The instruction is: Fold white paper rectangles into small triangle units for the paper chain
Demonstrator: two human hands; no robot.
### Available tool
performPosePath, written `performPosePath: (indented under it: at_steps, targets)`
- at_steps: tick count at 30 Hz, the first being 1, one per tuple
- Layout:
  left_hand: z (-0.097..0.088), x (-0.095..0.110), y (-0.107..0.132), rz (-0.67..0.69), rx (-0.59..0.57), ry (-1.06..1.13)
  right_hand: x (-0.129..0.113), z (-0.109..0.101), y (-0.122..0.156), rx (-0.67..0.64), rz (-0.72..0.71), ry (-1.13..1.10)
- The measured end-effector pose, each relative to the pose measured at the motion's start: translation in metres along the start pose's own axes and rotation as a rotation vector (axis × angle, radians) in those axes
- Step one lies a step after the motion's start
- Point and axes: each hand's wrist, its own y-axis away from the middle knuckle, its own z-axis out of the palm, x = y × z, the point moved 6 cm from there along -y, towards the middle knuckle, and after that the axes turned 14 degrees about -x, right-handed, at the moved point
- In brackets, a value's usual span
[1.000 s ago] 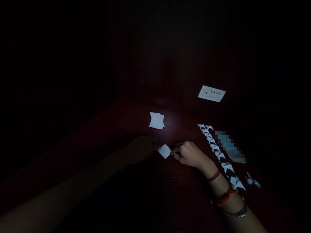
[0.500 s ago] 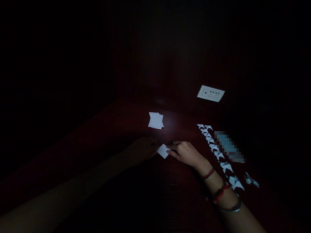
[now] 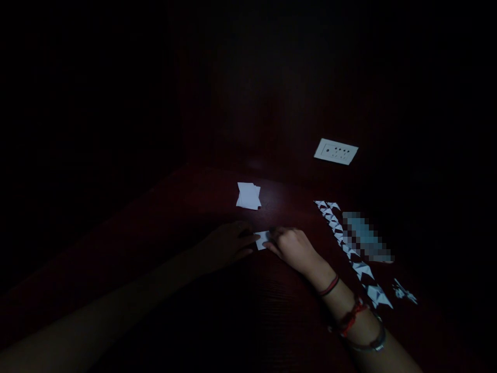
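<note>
The scene is very dark. A small white folded paper piece (image 3: 263, 239) lies on the dark red table (image 3: 217, 197) between my hands. My left hand (image 3: 227, 244) rests in shadow at its left edge, fingertips touching it. My right hand (image 3: 293, 247), fingers curled, presses on the paper's right side and covers part of it. Red bracelets and a metal bangle sit on my right wrist.
A small stack of white paper squares (image 3: 248, 196) lies further back. A long chain of folded white triangles (image 3: 351, 251) runs along the right, beside a blurred bluish object (image 3: 367, 237). A white wall socket (image 3: 336, 151) and small paper scraps (image 3: 404, 291) are also visible.
My right hand slid left over the paper piece, which now shows smaller and flatter. My left hand stayed at its left edge.
</note>
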Motion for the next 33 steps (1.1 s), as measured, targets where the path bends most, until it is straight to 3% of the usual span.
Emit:
performPosePath:
  at_steps: [13,18,22,33]
  targets:
    - [0.002,-0.003,0.001,-0.027,0.053,0.009,0.002,0.003,0.002,-0.006,-0.211,-0.214]
    - [0.004,-0.007,0.0,-0.122,0.074,-0.015,0.008,0.001,0.002,0.101,-0.096,-0.214]
    - [0.001,-0.011,-0.001,-0.228,0.093,0.012,0.01,0.007,0.0,0.08,-0.075,-0.23]
    - [0.0,-0.008,-0.002,-0.16,0.086,0.126,-0.004,-0.004,0.003,0.074,-0.148,-0.122]
